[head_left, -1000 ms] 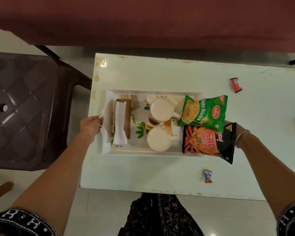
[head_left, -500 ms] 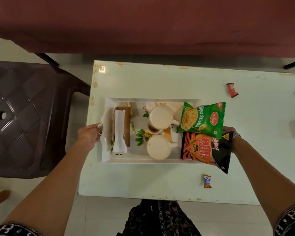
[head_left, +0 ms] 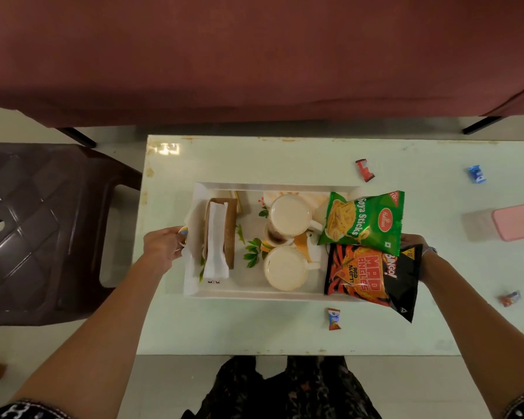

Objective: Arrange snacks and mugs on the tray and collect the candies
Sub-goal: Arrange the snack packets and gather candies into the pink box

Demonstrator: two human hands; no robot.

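Observation:
A white rectangular tray (head_left: 254, 293) rests on the pale table (head_left: 254, 158). On it stand two cream mugs (head_left: 289, 214) (head_left: 286, 267), a brown napkin holder (head_left: 220, 234) with white napkins, a green soya sticks packet (head_left: 363, 220) and a black and orange chips packet (head_left: 372, 276). My left hand (head_left: 164, 246) grips the tray's left end. My right hand (head_left: 418, 243) is at the tray's right end, mostly hidden under the packets. Loose candies lie on the table: a red one (head_left: 365, 170), a blue one (head_left: 476, 174), an orange and blue one (head_left: 334, 319) and one at the right (head_left: 509, 298).
A pink lidded box (head_left: 515, 222) sits at the table's right side. A dark brown plastic chair (head_left: 40, 231) stands left of the table. A maroon sofa (head_left: 254, 55) runs along the far side. My patterned clothing (head_left: 285, 388) is at the table's near edge.
The view has shifted, bringing the blue candy, the pink box and the right-hand candy into sight. Both hands stay at the tray's ends; the tray looks unmoved on the table.

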